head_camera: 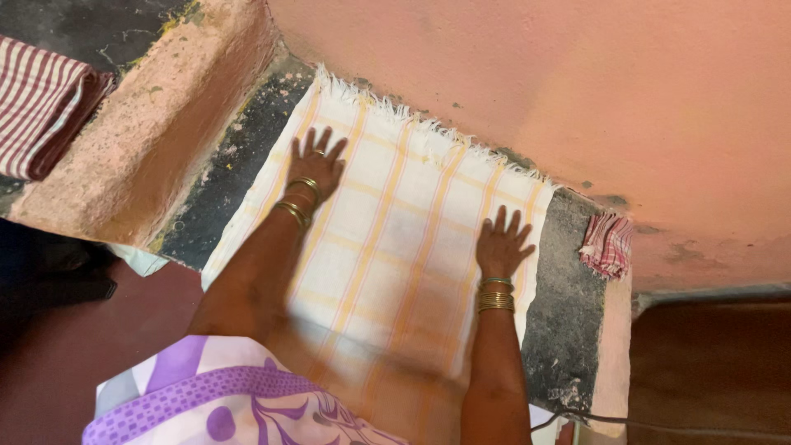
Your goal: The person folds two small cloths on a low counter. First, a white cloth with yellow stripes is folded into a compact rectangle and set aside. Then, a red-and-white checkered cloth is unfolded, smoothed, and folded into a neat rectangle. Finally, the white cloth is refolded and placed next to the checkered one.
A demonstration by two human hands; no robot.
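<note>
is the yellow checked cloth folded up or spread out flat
Spread out flat: the yellow checked cloth lies open on the dark ledge, fringe toward the wall, with left hand and right hand pressed on it.

Gold bangles on both wrists; green bangle on right; purple-white patterned garment.

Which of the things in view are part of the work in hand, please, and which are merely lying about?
In hand:
- white cotton cloth with yellow checks and a fringed edge
- left hand, flat on it
- right hand, flat on it

Lying about:
- folded red-and-white striped cloth
- small crumpled red checked cloth
</note>
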